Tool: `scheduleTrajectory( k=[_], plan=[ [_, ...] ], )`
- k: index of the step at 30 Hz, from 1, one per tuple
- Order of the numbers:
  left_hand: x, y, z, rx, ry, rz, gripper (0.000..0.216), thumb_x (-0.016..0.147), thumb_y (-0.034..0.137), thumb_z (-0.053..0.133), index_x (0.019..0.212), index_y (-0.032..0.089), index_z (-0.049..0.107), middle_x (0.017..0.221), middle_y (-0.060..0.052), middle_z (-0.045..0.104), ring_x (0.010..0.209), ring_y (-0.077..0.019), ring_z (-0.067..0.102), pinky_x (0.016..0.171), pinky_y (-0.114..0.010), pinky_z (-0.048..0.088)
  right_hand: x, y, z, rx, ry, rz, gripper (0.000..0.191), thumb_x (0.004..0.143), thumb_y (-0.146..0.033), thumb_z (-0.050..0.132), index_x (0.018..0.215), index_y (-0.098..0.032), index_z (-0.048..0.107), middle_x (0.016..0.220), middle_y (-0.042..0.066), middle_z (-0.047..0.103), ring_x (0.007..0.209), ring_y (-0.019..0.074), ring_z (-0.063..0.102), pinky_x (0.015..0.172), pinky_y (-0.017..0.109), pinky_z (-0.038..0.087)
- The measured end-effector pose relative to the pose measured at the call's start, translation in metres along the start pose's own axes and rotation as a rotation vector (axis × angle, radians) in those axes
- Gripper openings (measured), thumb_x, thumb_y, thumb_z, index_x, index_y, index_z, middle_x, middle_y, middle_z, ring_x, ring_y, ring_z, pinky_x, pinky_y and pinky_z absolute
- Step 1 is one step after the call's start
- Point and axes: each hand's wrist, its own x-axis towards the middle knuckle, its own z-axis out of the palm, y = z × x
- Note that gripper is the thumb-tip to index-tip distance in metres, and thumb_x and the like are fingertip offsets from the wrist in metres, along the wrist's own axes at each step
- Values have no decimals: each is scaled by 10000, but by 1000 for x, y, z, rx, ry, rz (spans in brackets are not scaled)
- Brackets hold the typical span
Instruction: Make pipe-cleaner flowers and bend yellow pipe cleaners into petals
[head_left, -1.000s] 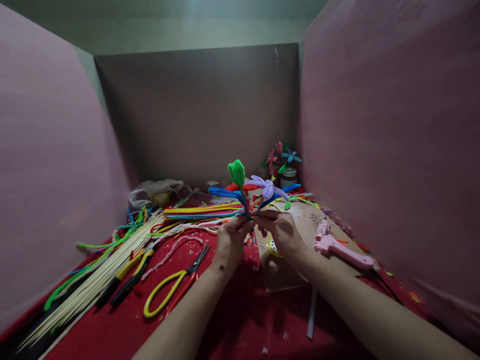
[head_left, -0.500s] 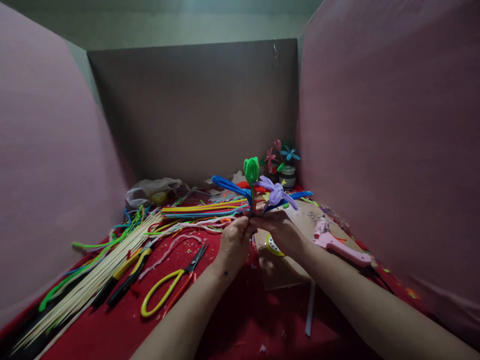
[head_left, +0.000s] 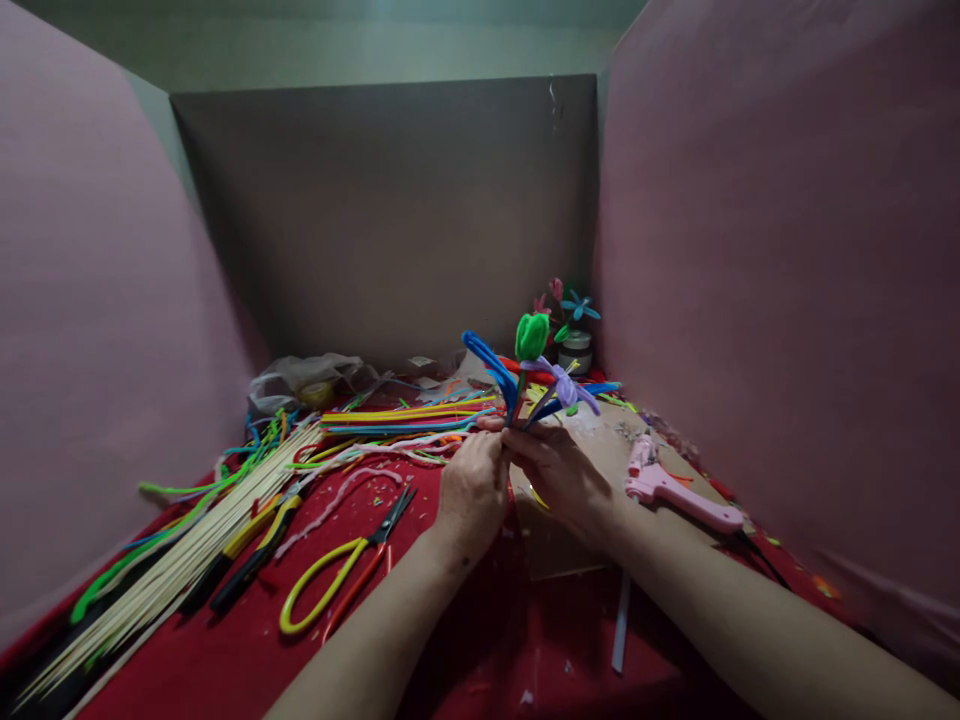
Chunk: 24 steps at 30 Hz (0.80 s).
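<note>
Both hands meet near the middle of the view, closed around the stems of a bunch of pipe cleaner flowers. My left hand (head_left: 474,485) pinches the stems from the left, and my right hand (head_left: 561,470) grips them from the right. Above the fingers rise a green tulip-shaped bud (head_left: 532,337), a purple flower (head_left: 564,384) and looped blue leaves (head_left: 491,365). More blue pipe cleaner sticks out to the right. My fingers hide the lower stems.
Left on the red cloth lie yellow-and-red-handled scissors (head_left: 345,572), pliers (head_left: 259,555), thin wooden sticks (head_left: 180,565) and coloured pipe cleaners (head_left: 409,414). A pink glue gun (head_left: 686,495) rests on cardboard (head_left: 559,550) at right. Finished flowers stand by a jar (head_left: 575,352) behind.
The bunch has tilted and turned to the right in my hands, with the green bud and left blue leaves shifting right. My left hand has rolled over, showing more of its back.
</note>
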Motion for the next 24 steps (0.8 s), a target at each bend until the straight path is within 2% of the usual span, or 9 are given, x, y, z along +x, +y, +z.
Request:
scheduleTrajectory(
  k=[4,7,10,13,16,20,24],
  plan=[
    [8,7,-6,-449,-104,-229,200,832,296,462,841,170,617,877,-60,625,859,-177,546,793,-293,420,4,-1,-3,182,-45,41,211,671,-327,690,838,-203,728,825,46,707,767,181,620,728,330,459],
    [14,11,-12,-746,-189,-412,240,778,361,533,786,149,644,764,-38,624,738,-151,538,702,-259,419,5,-2,-8,202,-56,97,231,653,-326,709,830,-179,730,710,41,691,624,145,593,592,276,459],
    [16,14,-16,-882,-292,-524,334,722,451,588,636,130,630,605,-29,590,581,-118,500,588,-236,397,6,0,-12,205,-117,153,266,679,-344,691,871,-164,724,609,27,653,481,108,526,453,233,410],
    [15,15,-16,-907,-344,-569,384,712,484,595,563,130,584,510,-21,552,485,-96,470,521,-226,383,6,0,-14,214,-181,182,285,678,-353,689,885,-159,719,615,29,650,436,104,510,414,235,412],
    [13,16,-12,-893,-326,-572,385,716,500,582,581,140,550,490,1,526,435,-84,455,474,-214,366,4,-2,-12,204,-186,183,334,662,-387,691,889,-143,717,635,42,653,425,105,502,399,245,425],
    [8,13,-5,-733,-256,-533,363,761,479,514,583,163,492,503,16,506,416,-86,445,445,-216,337,1,-4,-10,156,-178,148,344,700,-388,652,935,-143,708,637,32,647,446,106,503,424,245,421],
    [2,7,2,-460,-103,-368,277,814,330,462,582,179,476,511,22,477,470,-92,418,496,-223,307,-1,-3,-5,136,-104,83,282,727,-354,632,921,-166,714,690,25,657,566,111,538,518,229,417]
  ],
)
